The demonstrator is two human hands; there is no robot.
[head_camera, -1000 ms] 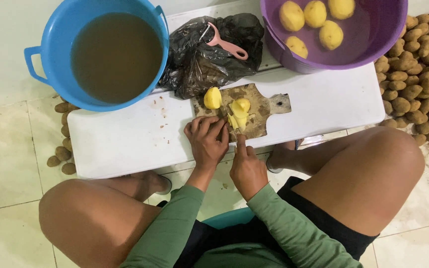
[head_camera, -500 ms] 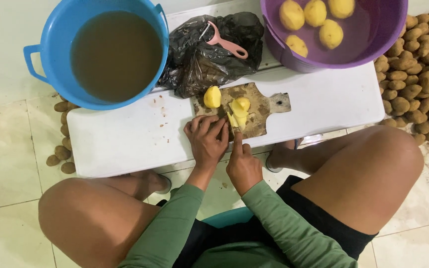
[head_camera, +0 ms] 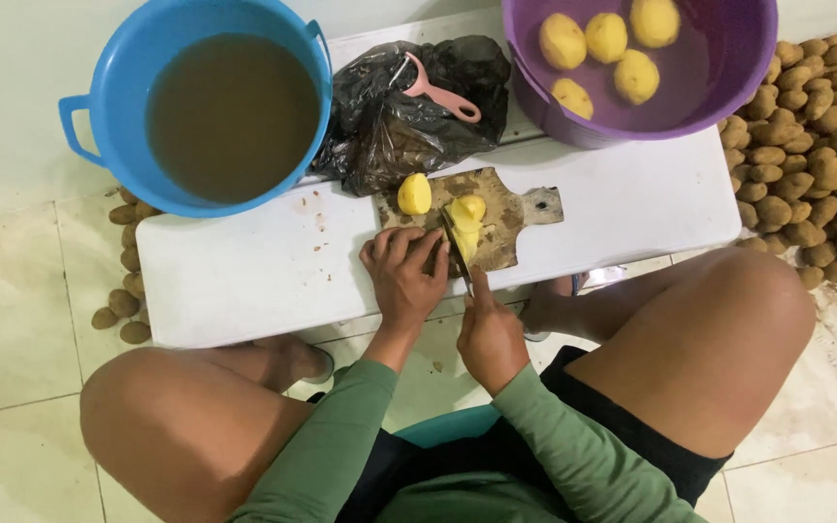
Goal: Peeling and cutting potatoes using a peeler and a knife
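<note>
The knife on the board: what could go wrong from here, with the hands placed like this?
1. The knife in the right hand cuts right beside the left hand, which presses down at the blade; a slip could cut the fingers.
2. The board lies near the front edge of the white table; it might slide toward the legs.
3. The potato half sits loose on the board and may roll off.

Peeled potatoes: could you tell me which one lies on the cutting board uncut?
The whole potato at the board's left end; the others float in the purple tub.
</note>
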